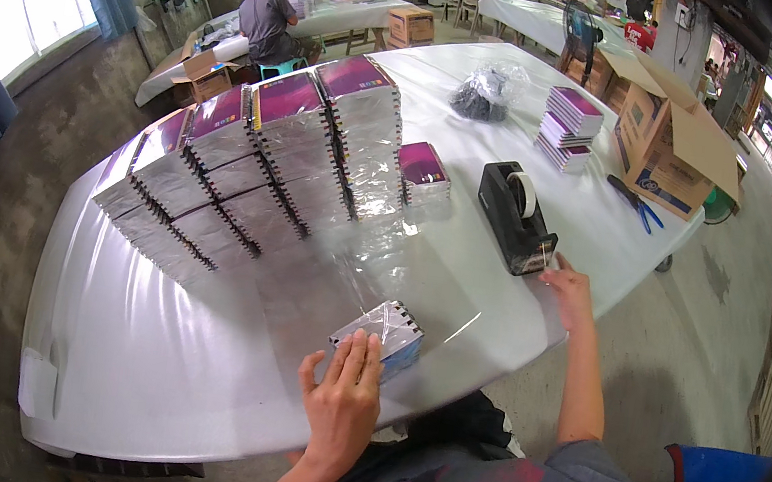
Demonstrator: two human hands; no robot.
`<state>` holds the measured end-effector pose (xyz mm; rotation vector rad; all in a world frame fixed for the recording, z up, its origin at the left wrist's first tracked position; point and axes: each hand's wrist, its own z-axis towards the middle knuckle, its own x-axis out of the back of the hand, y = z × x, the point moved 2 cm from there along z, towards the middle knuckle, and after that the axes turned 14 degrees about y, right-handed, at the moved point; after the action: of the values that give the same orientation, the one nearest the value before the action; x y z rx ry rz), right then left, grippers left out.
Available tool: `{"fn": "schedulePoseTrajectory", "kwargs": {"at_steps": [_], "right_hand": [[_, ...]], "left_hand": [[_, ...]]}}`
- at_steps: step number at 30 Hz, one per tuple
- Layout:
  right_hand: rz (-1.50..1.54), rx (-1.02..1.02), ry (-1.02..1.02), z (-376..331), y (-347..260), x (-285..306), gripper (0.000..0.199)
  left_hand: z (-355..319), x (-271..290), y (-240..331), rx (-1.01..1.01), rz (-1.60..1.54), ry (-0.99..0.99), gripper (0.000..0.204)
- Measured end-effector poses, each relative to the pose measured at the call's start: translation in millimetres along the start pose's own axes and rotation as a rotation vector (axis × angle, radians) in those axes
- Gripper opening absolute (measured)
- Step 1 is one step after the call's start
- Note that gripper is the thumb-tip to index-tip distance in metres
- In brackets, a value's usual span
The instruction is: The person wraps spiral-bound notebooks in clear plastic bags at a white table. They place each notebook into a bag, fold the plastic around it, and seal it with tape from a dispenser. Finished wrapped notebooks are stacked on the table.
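Note:
Close to the table's near edge, a small wire-bound notebook bundle (399, 329) in clear plastic wrap lies under my left hand (348, 382). That hand's fingers are stretched over the top of the bundle, with the thumb spread to the side. Further right stands a black tape dispenser (503, 219) carrying a roll of tape (521, 194). My right hand (571, 293) is at the dispenser's front end, its fingertips pinched at the tape by the cutting edge; the strip itself is hard to make out.
Tall stacks of wrapped, purple-covered spiral notebooks (287, 104) fill the table's far left. Beyond the dispenser are a short notebook stack (568, 129), a crumpled plastic bag (489, 94), blue-handled pliers (639, 206) and an open cardboard box (664, 146). A person (267, 21) sits at another table.

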<state>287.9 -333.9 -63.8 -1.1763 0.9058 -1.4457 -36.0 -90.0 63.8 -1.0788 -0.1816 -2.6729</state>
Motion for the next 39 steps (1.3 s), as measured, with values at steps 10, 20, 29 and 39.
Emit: {"fn": "schedulePoseTrajectory", "kwargs": {"at_steps": [10, 20, 29, 39], "right_hand": [[-0.417, 0.713, 0.301, -47.4, -92.8, -13.6, 0.011], [0.508, -0.356, -0.608, -167.4, -180.8, -123.4, 0.029], [0.539, -0.551, -0.513, -192.8, -183.6, -145.3, 0.03], [0.517, -0.563, -0.464, -202.1, -169.7, -141.1, 0.033]], "left_hand": [[-2.8, -0.9, 1.0, 0.106, -0.11, 0.066, 0.032], [-11.7, -10.8, -7.6, 0.216, -0.291, 0.166, 0.047], [-14.1, -14.8, -10.6, 0.148, -0.338, 0.231, 0.054], [-17.6, -9.5, -5.7, 0.182, -0.188, 0.025, 0.049]]}}
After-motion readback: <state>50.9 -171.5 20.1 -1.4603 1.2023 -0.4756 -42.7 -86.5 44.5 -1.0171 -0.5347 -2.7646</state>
